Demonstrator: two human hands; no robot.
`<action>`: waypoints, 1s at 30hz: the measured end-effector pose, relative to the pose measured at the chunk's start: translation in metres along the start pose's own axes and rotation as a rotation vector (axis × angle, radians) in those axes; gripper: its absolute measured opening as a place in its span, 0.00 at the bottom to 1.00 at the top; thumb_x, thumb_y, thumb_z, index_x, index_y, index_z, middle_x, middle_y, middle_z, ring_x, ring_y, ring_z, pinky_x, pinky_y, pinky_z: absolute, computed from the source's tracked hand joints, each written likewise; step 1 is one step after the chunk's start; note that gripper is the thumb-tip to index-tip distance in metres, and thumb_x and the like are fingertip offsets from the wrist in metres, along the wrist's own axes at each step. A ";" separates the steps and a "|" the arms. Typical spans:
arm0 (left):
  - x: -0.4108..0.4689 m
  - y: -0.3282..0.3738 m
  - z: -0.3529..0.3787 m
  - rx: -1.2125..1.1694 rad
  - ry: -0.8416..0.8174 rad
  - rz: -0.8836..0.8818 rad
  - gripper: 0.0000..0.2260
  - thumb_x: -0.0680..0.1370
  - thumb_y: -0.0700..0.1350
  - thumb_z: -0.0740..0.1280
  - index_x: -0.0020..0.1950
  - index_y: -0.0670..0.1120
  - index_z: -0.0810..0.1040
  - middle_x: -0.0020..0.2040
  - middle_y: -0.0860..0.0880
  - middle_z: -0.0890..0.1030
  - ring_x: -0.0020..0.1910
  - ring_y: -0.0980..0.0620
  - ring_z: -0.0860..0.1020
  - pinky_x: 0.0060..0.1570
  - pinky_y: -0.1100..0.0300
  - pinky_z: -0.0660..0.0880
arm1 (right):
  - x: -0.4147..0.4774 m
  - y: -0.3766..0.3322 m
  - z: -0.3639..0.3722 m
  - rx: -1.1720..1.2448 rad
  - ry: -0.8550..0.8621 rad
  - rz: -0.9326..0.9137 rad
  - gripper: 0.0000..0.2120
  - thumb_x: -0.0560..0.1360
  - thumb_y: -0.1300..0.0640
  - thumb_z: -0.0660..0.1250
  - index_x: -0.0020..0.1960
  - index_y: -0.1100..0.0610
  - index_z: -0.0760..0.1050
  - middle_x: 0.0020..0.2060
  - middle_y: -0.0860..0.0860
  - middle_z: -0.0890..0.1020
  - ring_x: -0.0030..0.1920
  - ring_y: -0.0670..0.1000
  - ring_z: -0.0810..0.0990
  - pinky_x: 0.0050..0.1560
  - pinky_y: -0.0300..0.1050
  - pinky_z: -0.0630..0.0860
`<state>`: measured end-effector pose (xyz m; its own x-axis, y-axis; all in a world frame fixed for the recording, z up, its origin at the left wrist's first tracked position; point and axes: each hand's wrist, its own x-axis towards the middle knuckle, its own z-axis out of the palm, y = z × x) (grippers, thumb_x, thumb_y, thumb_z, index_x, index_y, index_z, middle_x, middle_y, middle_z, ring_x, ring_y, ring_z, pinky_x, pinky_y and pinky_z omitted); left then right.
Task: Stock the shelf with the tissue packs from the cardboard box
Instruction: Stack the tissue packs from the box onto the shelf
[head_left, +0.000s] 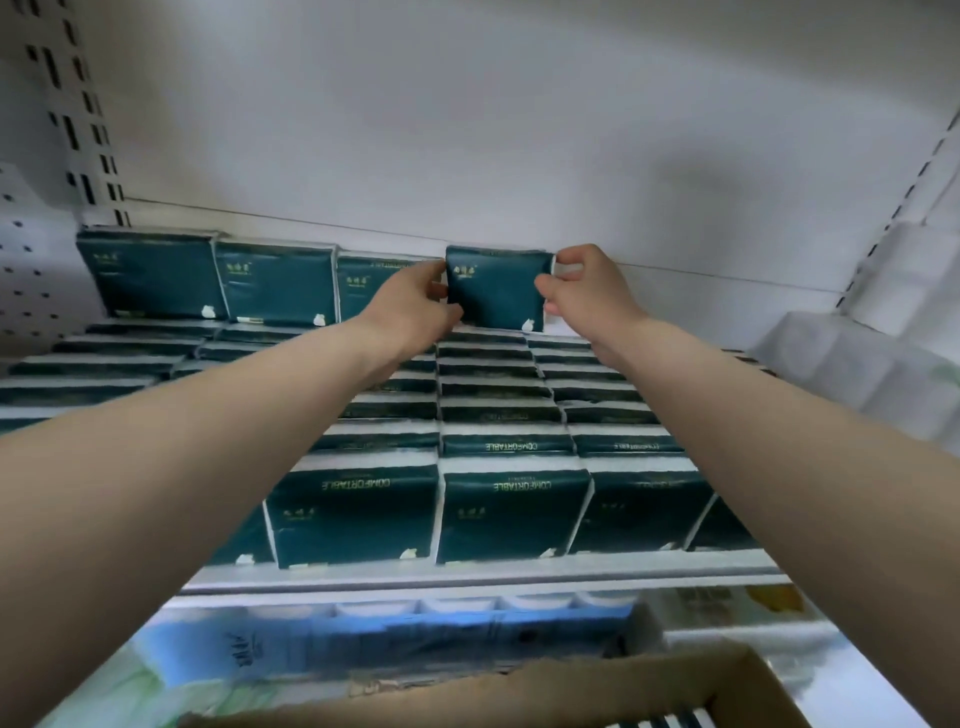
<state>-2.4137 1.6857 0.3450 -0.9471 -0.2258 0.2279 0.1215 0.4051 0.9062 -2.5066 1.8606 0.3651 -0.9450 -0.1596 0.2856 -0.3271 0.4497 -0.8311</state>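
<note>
The white shelf (467, 577) spanned the middle of the frame, covered by rows of dark green packs (498, 415). The cardboard box (519, 691) sat at the bottom edge. The held tissue pack (496, 291) stood upright at upper centre, by the back wall. The left hand (410, 306) gripped its left edge with curled fingers. The right hand (592, 296) pinched its right edge.
</note>
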 end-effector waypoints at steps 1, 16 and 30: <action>0.002 -0.002 0.001 0.008 -0.006 0.004 0.23 0.77 0.37 0.65 0.72 0.49 0.70 0.64 0.45 0.76 0.56 0.46 0.79 0.61 0.49 0.76 | 0.003 0.002 0.003 -0.002 -0.001 0.001 0.21 0.77 0.55 0.66 0.68 0.53 0.67 0.49 0.46 0.75 0.57 0.55 0.80 0.64 0.52 0.75; 0.014 -0.022 0.010 0.140 -0.034 -0.003 0.23 0.78 0.38 0.65 0.73 0.49 0.69 0.63 0.50 0.75 0.62 0.50 0.75 0.64 0.58 0.70 | 0.005 0.012 0.021 0.007 -0.201 0.117 0.29 0.78 0.66 0.58 0.75 0.47 0.60 0.58 0.59 0.78 0.59 0.59 0.80 0.62 0.62 0.76; -0.025 0.012 0.018 0.138 -0.013 0.036 0.25 0.79 0.42 0.65 0.75 0.50 0.65 0.69 0.51 0.73 0.64 0.52 0.74 0.58 0.62 0.70 | -0.054 0.004 -0.016 -0.064 -0.111 -0.010 0.26 0.81 0.60 0.62 0.76 0.47 0.62 0.68 0.49 0.73 0.56 0.48 0.76 0.40 0.35 0.73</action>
<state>-2.3940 1.7119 0.3441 -0.9469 -0.1978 0.2534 0.1140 0.5306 0.8399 -2.4569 1.8852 0.3544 -0.9364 -0.2596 0.2363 -0.3399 0.5019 -0.7953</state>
